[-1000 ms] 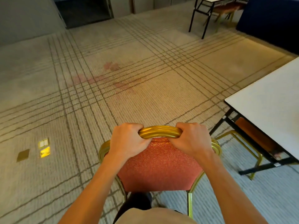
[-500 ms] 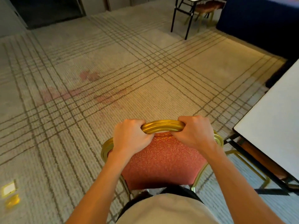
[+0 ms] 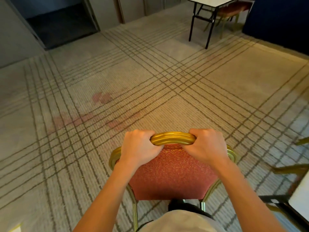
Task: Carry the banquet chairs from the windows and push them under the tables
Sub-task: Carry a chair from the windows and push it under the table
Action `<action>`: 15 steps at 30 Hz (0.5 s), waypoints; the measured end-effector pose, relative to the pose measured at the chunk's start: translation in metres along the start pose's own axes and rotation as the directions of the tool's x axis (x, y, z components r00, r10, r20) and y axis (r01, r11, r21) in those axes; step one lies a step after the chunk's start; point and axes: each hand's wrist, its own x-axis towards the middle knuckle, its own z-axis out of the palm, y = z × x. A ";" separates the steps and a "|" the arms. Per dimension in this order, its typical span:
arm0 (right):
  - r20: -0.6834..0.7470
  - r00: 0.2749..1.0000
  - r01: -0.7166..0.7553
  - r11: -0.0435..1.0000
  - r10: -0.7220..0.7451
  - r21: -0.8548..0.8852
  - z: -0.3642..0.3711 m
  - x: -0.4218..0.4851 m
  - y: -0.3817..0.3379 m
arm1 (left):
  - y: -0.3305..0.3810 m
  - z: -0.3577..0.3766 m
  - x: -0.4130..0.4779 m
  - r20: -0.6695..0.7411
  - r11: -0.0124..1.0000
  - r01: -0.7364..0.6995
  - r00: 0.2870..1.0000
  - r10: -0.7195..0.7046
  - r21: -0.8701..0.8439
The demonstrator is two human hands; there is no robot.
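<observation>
A banquet chair [image 3: 172, 174] with a gold metal frame and red patterned upholstery is right in front of me, its back towards me. My left hand [image 3: 138, 146] grips the gold top rail on the left. On the right of the same rail my right hand [image 3: 204, 146] grips it too. A white folding table [image 3: 299, 196] shows only its corner at the right edge, with gold chair legs [image 3: 291, 169] just beyond it. The seat of my chair is hidden behind its back.
A second white table [image 3: 212, 0] on black legs stands at the far right with a red chair [image 3: 230, 10] under it. A dark blue draped surface [image 3: 277, 20] fills the top right corner. A dark doorway [image 3: 60, 22] opens at the top left. Striped carpet stretches ahead.
The near white table has slid from the right side almost out of view as I move forward and turn left with the chair. Both hands keep their hold on the rail.
</observation>
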 end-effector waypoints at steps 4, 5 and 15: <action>0.014 0.999 0.048 0.999 -0.049 0.024 0.003 0.091 0.017 | -0.019 0.014 0.081 -0.007 0.999 0.028 1.000 -0.028 0.034; 0.036 0.998 0.051 0.999 -0.051 0.018 0.001 0.113 0.018 | -0.026 0.015 0.099 -0.012 0.999 0.035 0.999 -0.035 0.040; 0.049 0.995 0.089 0.995 -0.086 -0.054 0.036 0.321 0.029 | -0.115 0.059 0.276 -0.062 0.993 0.098 0.994 -0.093 0.070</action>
